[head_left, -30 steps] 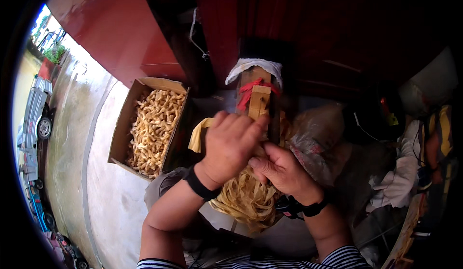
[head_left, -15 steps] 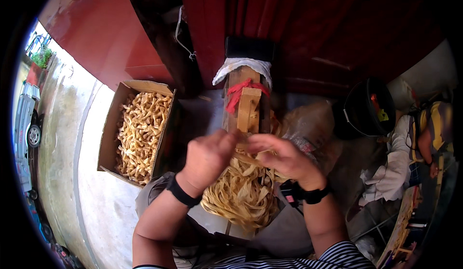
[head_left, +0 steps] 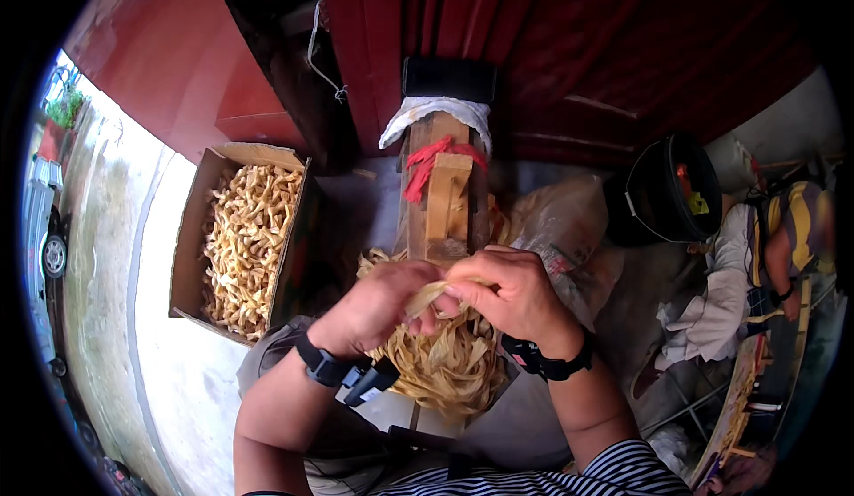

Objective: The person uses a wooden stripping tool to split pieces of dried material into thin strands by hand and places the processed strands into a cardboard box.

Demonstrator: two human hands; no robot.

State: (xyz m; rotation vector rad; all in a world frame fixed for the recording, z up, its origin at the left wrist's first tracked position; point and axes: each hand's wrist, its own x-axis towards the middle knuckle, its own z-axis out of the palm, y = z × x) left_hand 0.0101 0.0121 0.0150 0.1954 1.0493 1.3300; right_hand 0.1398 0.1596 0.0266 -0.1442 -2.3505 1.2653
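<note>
Close together in front of me, both hands grip a pale yellow flat strip [head_left: 429, 297]. My left hand [head_left: 375, 307] has its fingers curled round one part of it. My right hand [head_left: 511, 290] pinches it between thumb and fingers. Beneath the hands lies a tangled heap of similar strips [head_left: 452, 373], partly hidden by them. Just beyond, a wooden block [head_left: 445, 198] stands on a narrow wooden bench [head_left: 414, 220], with a red cloth [head_left: 429, 163] tied behind it. Left of the bench, a cardboard box [head_left: 184, 269] holds many small knotted yellowish pieces [head_left: 252, 238].
A white cloth [head_left: 436, 107] covers the bench's far end, near a black flat object [head_left: 449, 80] by the dark red door [head_left: 543, 51]. On the right are a clear plastic bag [head_left: 565, 225], a black bucket [head_left: 649, 198] and another person's arm [head_left: 781, 265].
My hands have come nearer to me and closed together on the strip. The right hand's fingers, spread before, now pinch. The view has shifted slightly.
</note>
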